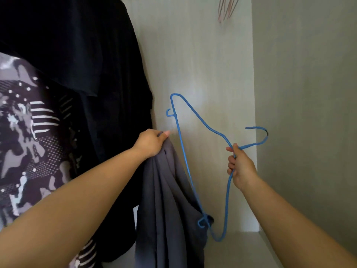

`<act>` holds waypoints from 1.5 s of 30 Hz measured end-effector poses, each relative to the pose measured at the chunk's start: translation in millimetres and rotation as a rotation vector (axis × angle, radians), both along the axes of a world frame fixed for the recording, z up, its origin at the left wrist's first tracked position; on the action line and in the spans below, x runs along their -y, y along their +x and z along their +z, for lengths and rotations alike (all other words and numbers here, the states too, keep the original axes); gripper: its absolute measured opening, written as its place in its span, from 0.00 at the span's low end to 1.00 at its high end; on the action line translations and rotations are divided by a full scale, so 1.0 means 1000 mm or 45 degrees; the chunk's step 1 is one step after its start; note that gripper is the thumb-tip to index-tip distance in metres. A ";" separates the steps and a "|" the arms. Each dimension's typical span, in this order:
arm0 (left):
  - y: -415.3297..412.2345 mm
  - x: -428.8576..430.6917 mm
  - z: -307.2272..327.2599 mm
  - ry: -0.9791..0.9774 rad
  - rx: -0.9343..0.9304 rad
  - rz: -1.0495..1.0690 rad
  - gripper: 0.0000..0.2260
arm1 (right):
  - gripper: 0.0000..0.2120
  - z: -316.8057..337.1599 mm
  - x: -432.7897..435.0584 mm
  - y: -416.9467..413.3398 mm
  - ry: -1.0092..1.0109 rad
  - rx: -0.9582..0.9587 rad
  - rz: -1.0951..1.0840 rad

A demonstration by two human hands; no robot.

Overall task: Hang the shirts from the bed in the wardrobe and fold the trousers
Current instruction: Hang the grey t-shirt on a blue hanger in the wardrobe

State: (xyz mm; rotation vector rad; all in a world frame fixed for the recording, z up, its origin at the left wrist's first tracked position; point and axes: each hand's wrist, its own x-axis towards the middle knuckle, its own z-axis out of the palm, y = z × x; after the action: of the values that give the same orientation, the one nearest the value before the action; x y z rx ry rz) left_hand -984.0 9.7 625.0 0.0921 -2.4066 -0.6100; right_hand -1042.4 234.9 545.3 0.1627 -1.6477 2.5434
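I am looking into the wardrobe. My left hand (151,143) grips the top of a dark grey shirt (170,209), which hangs down from it in folds. My right hand (240,167) holds a blue wire hanger (195,115) by its neck, just below the hook (259,135). The hanger is tilted on its side, one shoulder pointing up, the other down near the wardrobe floor. Its lower corner lies against the grey shirt's edge.
Black garments (87,64) and a patterned black, grey and white garment (29,142) hang at the left. The pale wardrobe back wall (193,55) and side wall (305,93) enclose the space. Pink hangers (227,8) hang at the top. The wardrobe floor (241,252) is below.
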 end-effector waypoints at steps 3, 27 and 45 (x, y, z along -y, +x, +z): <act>0.009 0.021 0.009 -0.091 -0.010 0.145 0.22 | 0.19 -0.001 -0.002 -0.003 0.201 -0.063 -0.055; 0.038 0.066 0.025 0.959 0.045 0.002 0.17 | 0.14 -0.010 0.022 -0.002 0.326 -0.259 -0.058; 0.037 0.044 0.020 0.112 0.078 -0.045 0.16 | 0.15 0.002 0.038 0.001 0.623 -0.470 -0.153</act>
State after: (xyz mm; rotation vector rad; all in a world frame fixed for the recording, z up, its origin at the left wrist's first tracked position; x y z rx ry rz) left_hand -946.7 -34.4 645.4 0.1067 -2.4448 -0.7394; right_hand -1041.3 197.3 546.9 0.5171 -2.0020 1.8399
